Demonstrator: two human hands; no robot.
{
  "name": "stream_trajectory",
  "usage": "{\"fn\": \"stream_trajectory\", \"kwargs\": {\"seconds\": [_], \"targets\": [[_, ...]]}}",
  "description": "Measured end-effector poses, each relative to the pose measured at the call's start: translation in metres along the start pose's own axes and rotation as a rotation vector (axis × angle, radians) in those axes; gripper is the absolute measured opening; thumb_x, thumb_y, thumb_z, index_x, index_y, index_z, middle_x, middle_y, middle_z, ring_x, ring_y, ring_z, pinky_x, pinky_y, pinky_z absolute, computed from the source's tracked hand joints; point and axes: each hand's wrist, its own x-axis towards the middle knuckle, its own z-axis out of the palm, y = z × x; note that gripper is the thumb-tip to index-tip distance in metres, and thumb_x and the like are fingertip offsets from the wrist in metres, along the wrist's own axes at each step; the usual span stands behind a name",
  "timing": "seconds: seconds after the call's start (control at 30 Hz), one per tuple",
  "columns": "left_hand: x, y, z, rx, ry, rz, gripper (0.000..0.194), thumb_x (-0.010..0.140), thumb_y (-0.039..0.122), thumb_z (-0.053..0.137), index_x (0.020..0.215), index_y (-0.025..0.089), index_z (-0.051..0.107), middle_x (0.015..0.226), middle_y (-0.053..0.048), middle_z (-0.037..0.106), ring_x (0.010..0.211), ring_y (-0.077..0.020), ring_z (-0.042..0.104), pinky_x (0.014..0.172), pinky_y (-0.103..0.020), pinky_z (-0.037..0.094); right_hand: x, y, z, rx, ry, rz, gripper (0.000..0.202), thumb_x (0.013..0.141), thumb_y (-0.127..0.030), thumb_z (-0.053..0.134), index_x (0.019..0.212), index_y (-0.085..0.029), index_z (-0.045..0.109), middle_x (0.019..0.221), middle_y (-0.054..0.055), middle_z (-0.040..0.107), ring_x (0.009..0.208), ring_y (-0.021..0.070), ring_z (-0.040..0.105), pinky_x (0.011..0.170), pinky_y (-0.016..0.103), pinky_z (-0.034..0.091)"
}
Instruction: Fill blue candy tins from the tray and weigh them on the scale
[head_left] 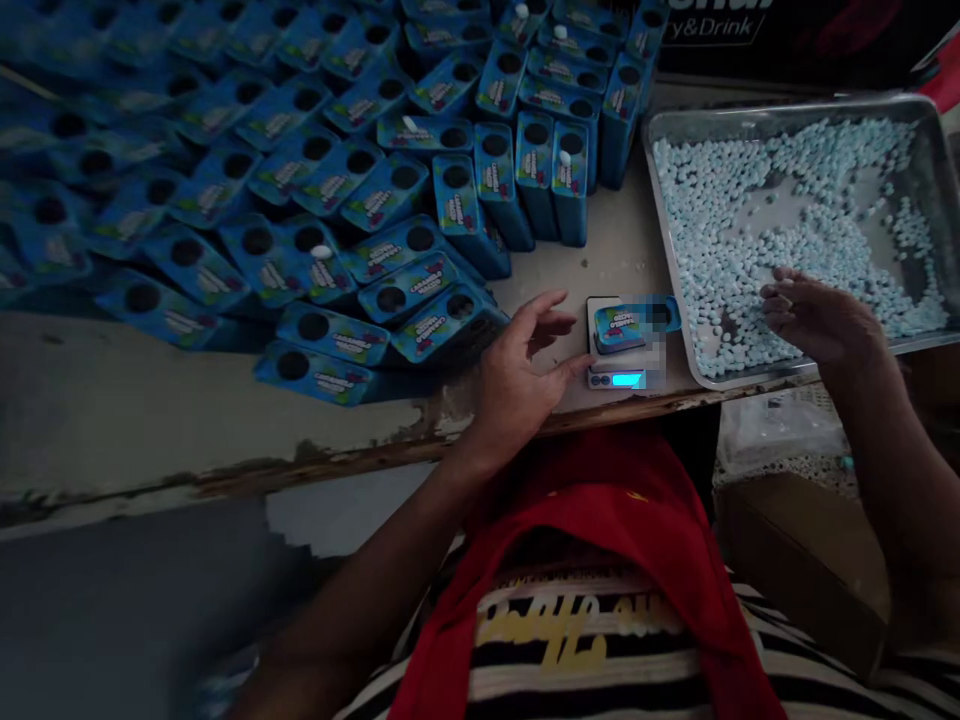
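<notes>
My left hand (529,355) is beside a small digital scale (600,368), fingers apart and holding nothing, its thumb at the scale's left edge. On the scale lies a blue printed box (621,325), seen from its labelled end; blurred blocks cover part of both. The scale's display (627,380) glows blue, its digits unreadable. Over the front of a metal tray (686,340), my right hand (825,318) is curled, with a few pale pieces showing at its fingertips. Small round light-blue and white candies (712,210) are spread in that tray.
Many blue boxes (457,205) with round dark holes stand packed across the left and back of the table (360,440). White pieces lie on some tops. A dark printed panel (787,50) stands behind the tray. Below the worn table edge are a cardboard box (810,550) and clear plastic (780,430).
</notes>
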Motion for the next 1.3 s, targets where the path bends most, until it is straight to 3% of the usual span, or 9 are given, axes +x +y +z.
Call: {"fn": "stream_trajectory", "kwargs": {"seconds": [0.07, 0.2, 0.4, 0.57, 0.67, 0.83, 0.97, 1.07, 1.3], "targets": [[0.005, -0.003, 0.000, -0.058, 0.002, -0.006, 0.075, 0.084, 0.044, 0.100, 0.148, 0.025, 0.065, 0.129, -0.009, 0.079, 0.120, -0.0255, 0.079, 0.110, -0.043, 0.067, -0.003, 0.002, 0.006, -0.006, -0.029, -0.008, 0.039, 0.065, -0.011, 0.102, 0.087, -0.019, 0.071, 0.076, -0.002, 0.061, 0.060, 0.0045, 0.044, 0.049, 0.014, 0.036], [0.008, -0.005, 0.005, -0.099, -0.003, 0.013, 0.079, 0.082, 0.048, 0.102, 0.148, 0.026, 0.064, 0.132, -0.009, 0.078, 0.117, -0.0247, 0.079, 0.107, -0.042, 0.067, -0.013, 0.000, 0.031, -0.171, -0.123, -0.146, 0.036, 0.075, -0.031, 0.107, 0.087, -0.019, 0.076, 0.066, -0.003, 0.052, 0.056, 0.0064, 0.038, 0.045, 0.018, 0.029], [0.005, 0.000, 0.011, -0.034, -0.003, 0.029, 0.072, 0.084, 0.049, 0.100, 0.143, 0.026, 0.067, 0.131, -0.009, 0.079, 0.121, -0.0258, 0.078, 0.108, -0.043, 0.066, -0.017, -0.012, 0.059, -0.121, -0.261, -0.181, 0.030, 0.075, -0.025, 0.105, 0.093, -0.022, 0.080, 0.070, -0.002, 0.055, 0.061, 0.0091, 0.041, 0.049, 0.020, 0.035], [0.002, 0.001, 0.011, -0.026, 0.001, 0.012, 0.066, 0.086, 0.050, 0.098, 0.140, 0.025, 0.070, 0.129, -0.008, 0.080, 0.120, -0.0250, 0.078, 0.108, -0.042, 0.065, -0.013, -0.009, 0.052, -0.127, -0.172, -0.176, 0.024, 0.082, -0.026, 0.098, 0.099, -0.026, 0.080, 0.088, 0.001, 0.066, 0.073, 0.0126, 0.056, 0.054, 0.023, 0.042], [0.001, 0.001, 0.010, -0.014, -0.014, 0.021, 0.060, 0.089, 0.047, 0.097, 0.138, 0.024, 0.072, 0.126, -0.008, 0.081, 0.117, -0.0240, 0.079, 0.110, -0.041, 0.065, -0.013, -0.004, 0.042, -0.190, -0.175, -0.160, 0.020, 0.088, -0.033, 0.095, 0.092, -0.027, 0.076, 0.083, 0.000, 0.064, 0.063, 0.0115, 0.050, 0.050, 0.026, 0.037], [0.001, 0.005, 0.007, -0.007, -0.012, 0.081, 0.056, 0.088, 0.033, 0.097, 0.137, 0.024, 0.071, 0.126, -0.007, 0.081, 0.117, -0.0233, 0.079, 0.108, -0.039, 0.065, -0.016, 0.001, 0.034, -0.171, -0.179, -0.148, 0.030, 0.078, -0.037, 0.103, 0.092, -0.023, 0.079, 0.071, -0.002, 0.056, 0.056, 0.0084, 0.039, 0.045, 0.024, 0.028], [0.003, 0.008, 0.002, -0.010, 0.005, 0.124, 0.058, 0.087, 0.023, 0.095, 0.139, 0.024, 0.069, 0.126, -0.006, 0.080, 0.115, -0.0222, 0.079, 0.107, -0.039, 0.065, -0.021, 0.000, 0.036, -0.163, -0.208, -0.201, 0.022, 0.084, -0.029, 0.097, 0.092, -0.024, 0.077, 0.067, -0.004, 0.052, 0.058, 0.0094, 0.044, 0.048, 0.024, 0.034], [0.003, 0.010, -0.003, -0.005, 0.034, 0.148, 0.061, 0.085, 0.019, 0.095, 0.139, 0.024, 0.068, 0.127, -0.006, 0.079, 0.115, -0.0222, 0.079, 0.107, -0.039, 0.065, -0.024, -0.002, 0.036, -0.138, -0.202, -0.260, 0.024, 0.082, -0.019, 0.092, 0.098, -0.026, 0.076, 0.075, -0.003, 0.059, 0.065, 0.0107, 0.052, 0.055, 0.023, 0.044], [0.000, 0.018, -0.008, -0.011, 0.027, 0.195, 0.060, 0.086, 0.017, 0.093, 0.140, 0.024, 0.066, 0.127, -0.006, 0.079, 0.114, -0.0221, 0.078, 0.108, -0.040, 0.065, -0.026, -0.003, 0.035, -0.166, -0.167, -0.264, 0.026, 0.078, -0.028, 0.101, 0.092, -0.024, 0.079, 0.074, -0.002, 0.062, 0.062, 0.0099, 0.047, 0.049, 0.021, 0.042]]}}
